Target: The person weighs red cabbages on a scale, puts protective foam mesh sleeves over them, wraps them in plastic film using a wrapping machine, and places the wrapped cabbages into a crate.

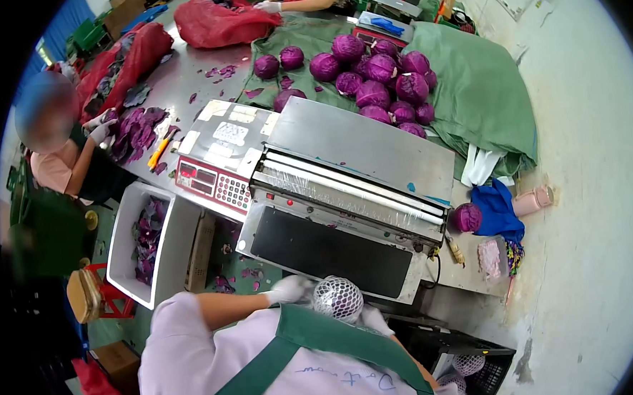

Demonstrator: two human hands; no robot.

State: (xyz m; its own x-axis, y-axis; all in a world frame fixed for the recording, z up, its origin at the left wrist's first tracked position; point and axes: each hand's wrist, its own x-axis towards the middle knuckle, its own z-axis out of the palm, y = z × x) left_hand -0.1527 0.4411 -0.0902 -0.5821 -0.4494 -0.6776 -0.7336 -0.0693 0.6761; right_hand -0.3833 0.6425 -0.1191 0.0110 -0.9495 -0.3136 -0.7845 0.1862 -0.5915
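Note:
A round ball in white netting (338, 298) is held low against my chest, just in front of the machine's black pad (330, 252). My left hand (289, 290), in a white glove, is closed at the ball's left side, with its fingertips blurred. On the other side, my right hand (375, 319), also gloved, grips the ball's lower right edge and is partly hidden. Clear film lies across the rollers of the wrapping machine (352, 195). Beyond it, several purple cabbages (381, 69) are piled on green cloth (467, 68).
A scale (212, 185) and a white bin of purple leaves (126, 243) are at left. A co-worker (71, 160) handles leaves there; another's arms (306, 5) are at the back. A black crate (493, 367) with netted balls stands lower right. One cabbage (466, 218) sits beside the machine.

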